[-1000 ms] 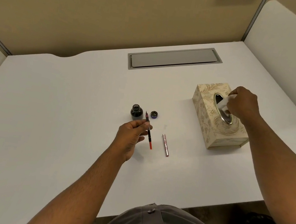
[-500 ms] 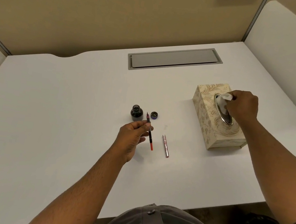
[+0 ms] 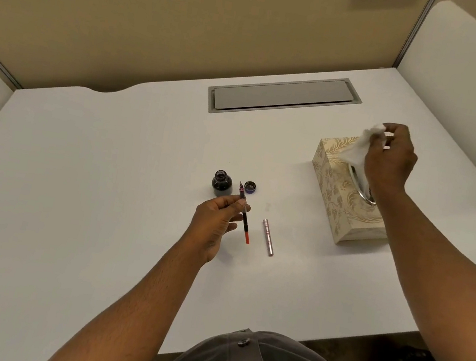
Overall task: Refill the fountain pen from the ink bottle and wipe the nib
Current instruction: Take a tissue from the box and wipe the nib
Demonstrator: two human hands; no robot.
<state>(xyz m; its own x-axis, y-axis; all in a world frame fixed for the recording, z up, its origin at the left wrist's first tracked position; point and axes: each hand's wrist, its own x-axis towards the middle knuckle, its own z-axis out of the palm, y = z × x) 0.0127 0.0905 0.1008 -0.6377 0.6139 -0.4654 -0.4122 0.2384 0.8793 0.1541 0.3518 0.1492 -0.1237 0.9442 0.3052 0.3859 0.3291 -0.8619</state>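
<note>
My left hand pinches the fountain pen's inner part, a thin dark stick with a red rear end, nib pointing away from me. Just beyond it stands the open ink bottle, with its small round cap lying to the right. The pen's pink metallic barrel lies on the white desk. My right hand grips a white tissue, drawn partly up out of the patterned beige tissue box.
A grey cable-tray lid is set into the desk's far side. Beige partition panels stand behind the desk, white ones on the left and right. The desk's near edge runs just above my lap.
My right hand has risen from the box opening, pulling the tissue upward. My left hand and the pen have stayed in place.
</note>
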